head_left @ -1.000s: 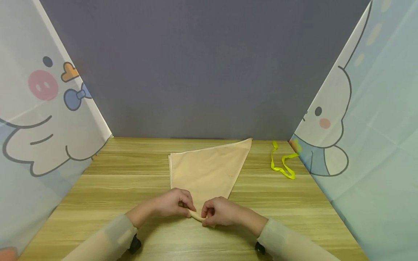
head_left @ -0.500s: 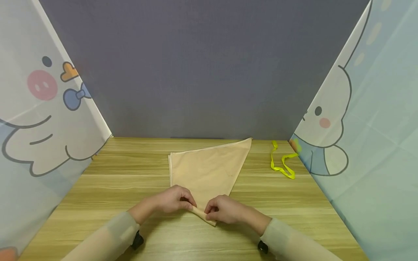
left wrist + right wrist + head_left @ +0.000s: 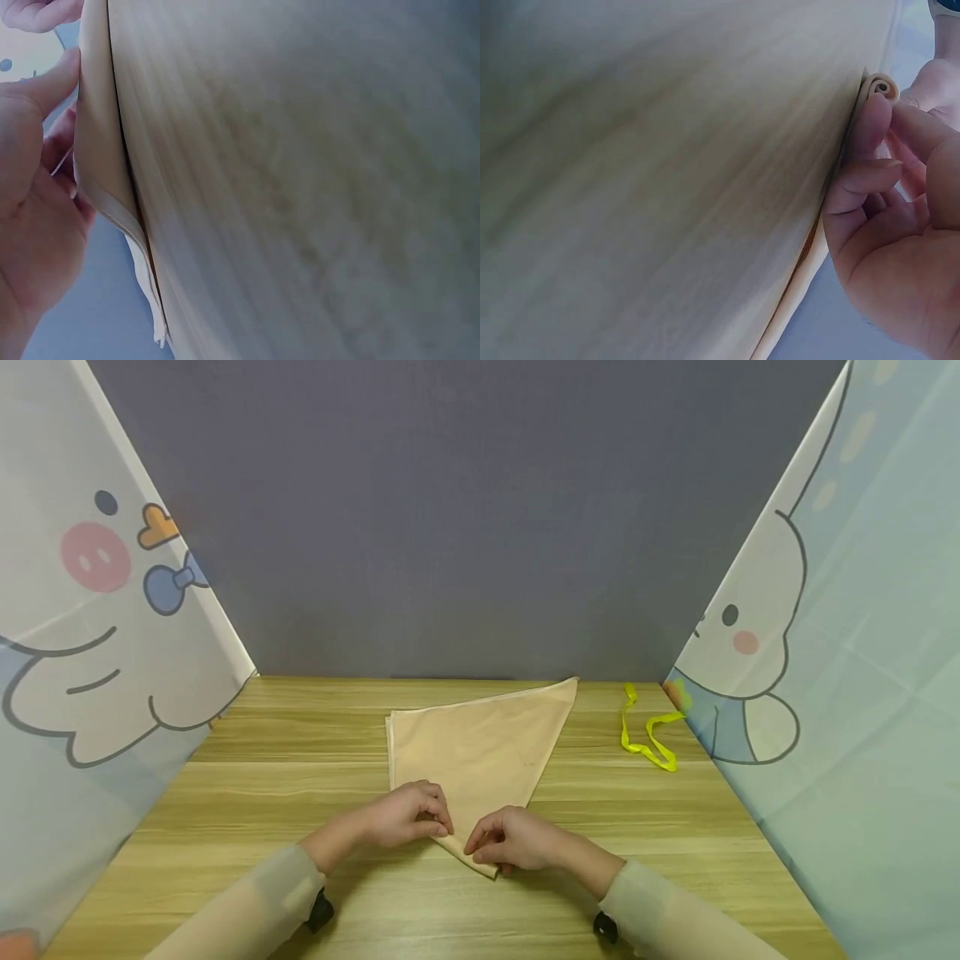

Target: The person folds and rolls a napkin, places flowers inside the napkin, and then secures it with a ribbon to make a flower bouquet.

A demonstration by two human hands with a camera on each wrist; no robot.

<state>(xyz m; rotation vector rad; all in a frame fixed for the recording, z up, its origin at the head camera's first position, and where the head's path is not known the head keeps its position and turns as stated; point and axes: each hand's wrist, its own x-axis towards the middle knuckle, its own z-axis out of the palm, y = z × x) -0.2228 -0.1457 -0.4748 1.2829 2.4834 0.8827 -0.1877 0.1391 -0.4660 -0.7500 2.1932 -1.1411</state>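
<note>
A peach-coloured cloth (image 3: 472, 752) lies folded on the table, its near edge turned into a thin roll (image 3: 463, 853). My left hand (image 3: 405, 817) pinches the left part of that roll; in the left wrist view its thumb (image 3: 56, 82) presses the near side, with the other fingers partly hidden behind. At the roll's right end, my right hand (image 3: 521, 839) holds the cloth between thumb and curled fingers. The right wrist view shows the rolled end (image 3: 883, 85) as a small spiral beside the fingertips.
A bright yellow ribbon (image 3: 648, 747) lies loosely bent at the right rear of the wooden table (image 3: 300, 727). A grey panel (image 3: 465, 527) stands at the back. Cartoon-printed panels (image 3: 112, 635) flank both sides.
Both hands have shifted slightly away from me, the right one also a little to the right. More of the rolled near edge shows between and below the hands.
</note>
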